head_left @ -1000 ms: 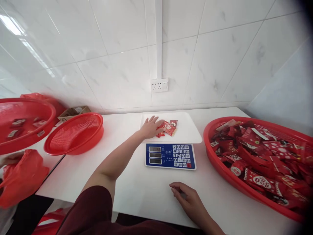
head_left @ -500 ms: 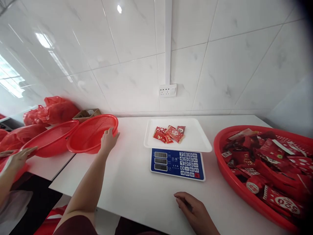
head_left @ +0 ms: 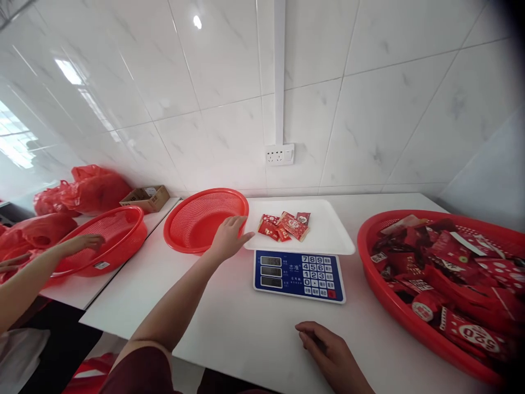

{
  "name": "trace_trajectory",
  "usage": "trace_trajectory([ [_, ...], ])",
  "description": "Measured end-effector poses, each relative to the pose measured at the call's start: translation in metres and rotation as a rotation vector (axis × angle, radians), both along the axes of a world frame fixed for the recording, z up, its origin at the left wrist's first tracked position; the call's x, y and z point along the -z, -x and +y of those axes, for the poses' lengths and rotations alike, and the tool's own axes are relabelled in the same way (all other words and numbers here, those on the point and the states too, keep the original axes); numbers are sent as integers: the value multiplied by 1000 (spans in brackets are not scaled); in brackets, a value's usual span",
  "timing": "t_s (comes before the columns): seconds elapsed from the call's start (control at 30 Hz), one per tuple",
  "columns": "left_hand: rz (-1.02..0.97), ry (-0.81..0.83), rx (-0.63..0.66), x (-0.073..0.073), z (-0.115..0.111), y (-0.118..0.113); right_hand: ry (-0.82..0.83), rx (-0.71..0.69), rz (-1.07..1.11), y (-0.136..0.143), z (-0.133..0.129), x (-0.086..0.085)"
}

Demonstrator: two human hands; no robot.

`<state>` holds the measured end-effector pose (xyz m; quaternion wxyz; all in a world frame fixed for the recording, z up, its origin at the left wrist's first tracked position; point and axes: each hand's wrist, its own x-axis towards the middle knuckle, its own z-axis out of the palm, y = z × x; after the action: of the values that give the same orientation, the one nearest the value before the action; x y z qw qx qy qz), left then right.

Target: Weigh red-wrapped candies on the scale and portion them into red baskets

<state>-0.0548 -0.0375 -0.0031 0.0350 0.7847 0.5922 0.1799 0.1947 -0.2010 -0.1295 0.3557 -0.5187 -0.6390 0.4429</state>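
My left hand (head_left: 228, 239) is at the right rim of an oval red plastic basket (head_left: 177, 224), its fingers over the inner side and its thumb outside. No contents show in this basket, which stands left of a scale (head_left: 297, 276). On the scale's white tray (head_left: 328, 227) lie several small red packets (head_left: 293, 225). In front of the scale, my right hand (head_left: 326, 350) rests at the table, fingers loosely curled, with nothing visible in them. At the right, a large red basket (head_left: 369, 262) is heaped with red packets (head_left: 447, 279).
Another person's hand (head_left: 84, 244) reaches over a second red basket (head_left: 137, 241) at the left. Behind it are red plastic bags (head_left: 100, 190) and a cardboard box (head_left: 153, 200). The white table (head_left: 225, 317) ends near my body; a tiled wall (head_left: 221, 137) stands behind.
The red basket has moved right with my left hand, up close to the scale's tray. The other person's hand has moved right over the second basket. My right hand has barely moved.
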Motion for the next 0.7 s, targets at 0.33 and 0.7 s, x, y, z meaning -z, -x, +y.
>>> trace_trajectory([
  [0.33, 145, 453, 341, -24, 75, -59, 26, 99, 36, 5, -4, 2],
  [0.7, -80, 236, 73, -26, 44, -23, 23, 48, 65, 3, -1, -3],
])
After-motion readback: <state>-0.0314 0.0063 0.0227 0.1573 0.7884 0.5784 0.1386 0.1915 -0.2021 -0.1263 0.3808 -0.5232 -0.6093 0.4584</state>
